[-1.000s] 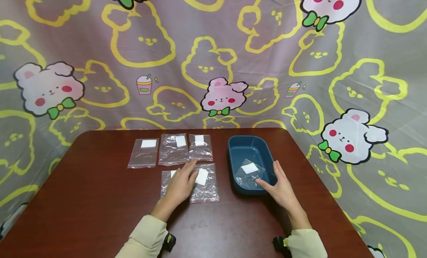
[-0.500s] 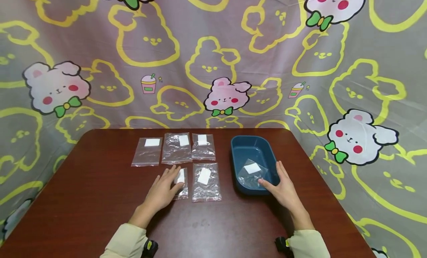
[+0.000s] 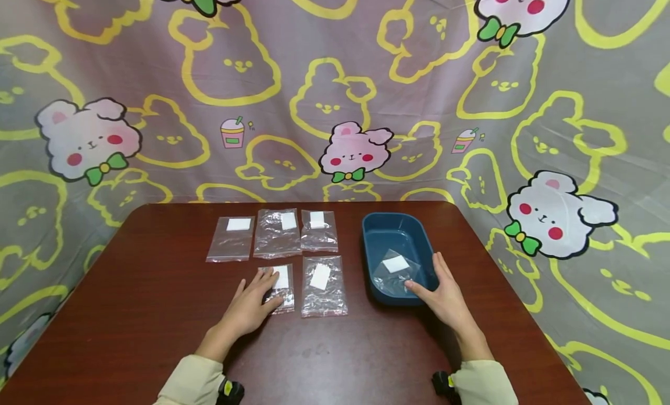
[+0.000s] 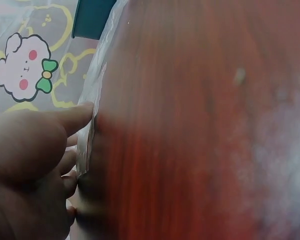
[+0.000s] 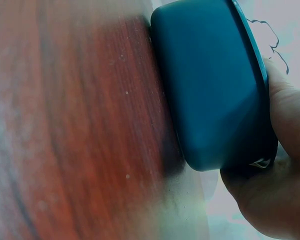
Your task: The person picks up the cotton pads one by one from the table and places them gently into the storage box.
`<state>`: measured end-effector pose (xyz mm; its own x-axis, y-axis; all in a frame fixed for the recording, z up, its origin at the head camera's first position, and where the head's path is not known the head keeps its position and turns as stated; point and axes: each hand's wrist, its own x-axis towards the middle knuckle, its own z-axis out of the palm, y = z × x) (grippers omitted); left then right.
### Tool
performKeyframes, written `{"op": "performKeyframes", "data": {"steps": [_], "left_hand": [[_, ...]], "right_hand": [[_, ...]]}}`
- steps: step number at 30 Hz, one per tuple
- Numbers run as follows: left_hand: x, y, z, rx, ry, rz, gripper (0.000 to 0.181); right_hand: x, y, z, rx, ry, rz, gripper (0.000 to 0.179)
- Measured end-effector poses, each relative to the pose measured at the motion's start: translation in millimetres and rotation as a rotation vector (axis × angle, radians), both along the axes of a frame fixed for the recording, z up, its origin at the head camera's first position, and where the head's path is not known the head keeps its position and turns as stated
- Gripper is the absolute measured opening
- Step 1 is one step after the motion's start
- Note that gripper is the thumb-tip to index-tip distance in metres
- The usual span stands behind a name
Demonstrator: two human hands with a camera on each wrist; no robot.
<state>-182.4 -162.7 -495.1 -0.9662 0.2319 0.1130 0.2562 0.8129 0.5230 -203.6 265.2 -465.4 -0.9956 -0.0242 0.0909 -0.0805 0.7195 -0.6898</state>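
My left hand [image 3: 252, 303] rests with its fingers spread over the left part of a small clear zip bag [image 3: 285, 301] with a white label. In the left wrist view, the thumb and fingertips of the left hand [image 4: 30, 150] lie right at the edge of the plastic bag [image 4: 85, 150]. With my right hand [image 3: 445, 297] I hold the near right corner of a blue plastic bin [image 3: 369, 248], thumb over its rim and fingers along the outer side. Inside the bin lies a clear zip bag [image 3: 389, 281] with a white label. The right wrist view shows the bin's outer wall [image 5: 210, 85] upright on the table.
Beside the touched bag lies another labelled zip bag [image 3: 324, 303]. Behind them stand out a row of bags: a left one [image 3: 230, 248], a middle one [image 3: 274, 242] and a right one [image 3: 319, 239]. A patterned cloth [image 3: 293, 38] hangs behind the brown table [image 3: 146, 277].
My left hand has moved left and slightly back toward me, from over the two near bags onto the left one. My right hand stays on the bin.
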Motion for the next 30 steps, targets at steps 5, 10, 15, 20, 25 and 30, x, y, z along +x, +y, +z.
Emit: {"op": "performKeyframes", "data": {"steps": [5, 10, 15, 20, 25, 30], "left_hand": [[0.1, -0.2, -0.2, -0.013, 0.012, 0.007, 0.060], [0.2, 0.3, -0.8, -0.017, 0.018, 0.008, 0.059], [0.2, 0.7, -3.0, -0.013, 0.021, 0.011, 0.057], [1.1, 1.3, -3.3, 0.013, 0.037, 0.012, 0.054], [1.6, 1.9, -4.6, 0.040, 0.072, 0.021, 0.048], [0.4, 2.9, -8.1, 0.051, 0.149, 0.039, 0.041]], "right_hand": [[-1.1, -0.3, -0.2, -0.004, 0.003, 0.001, 0.111], [-2.1, 0.1, -0.9, -0.004, 0.000, 0.001, 0.111], [-2.3, 0.1, -1.4, -0.008, 0.008, 0.004, 0.112], [-2.9, 1.1, -1.6, -0.004, 0.013, 0.007, 0.111], [-2.8, 1.8, -1.4, 0.000, 0.023, 0.007, 0.111], [-1.7, 1.2, -1.8, 0.000, 0.021, 0.002, 0.111]]}}
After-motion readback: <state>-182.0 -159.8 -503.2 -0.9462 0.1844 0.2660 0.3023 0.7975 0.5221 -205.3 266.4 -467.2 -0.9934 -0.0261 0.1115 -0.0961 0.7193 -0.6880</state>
